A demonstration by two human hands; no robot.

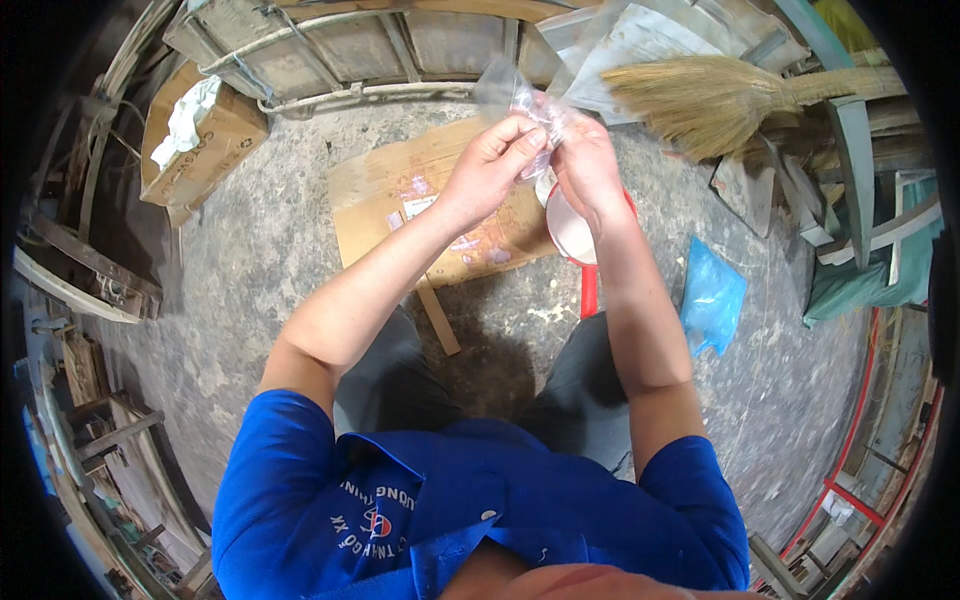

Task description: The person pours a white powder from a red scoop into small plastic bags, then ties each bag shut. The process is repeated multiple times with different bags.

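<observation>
Both my hands are raised in front of me over a flat sheet of cardboard on the floor. My left hand (505, 155) pinches a clear plastic bag (505, 88) between thumb and fingers. On its other side my right hand (583, 158) is closed on the same crumpled bag, its fingers partly hidden. Whether the bag holds anything I cannot make out. Below my right hand stands a red pan (572, 228) with a pale inside and a red handle, partly covered by my wrist. Pinkish smears and a small white label mark the cardboard (365, 215).
A thin wooden strip (437, 318) lies across the cardboard's near edge. To the right are a blue plastic bag (713, 298) and a straw broom (705, 98). At the far left sits a cardboard box (215, 145) with white cloth. Metal frames (855, 180) line the sides.
</observation>
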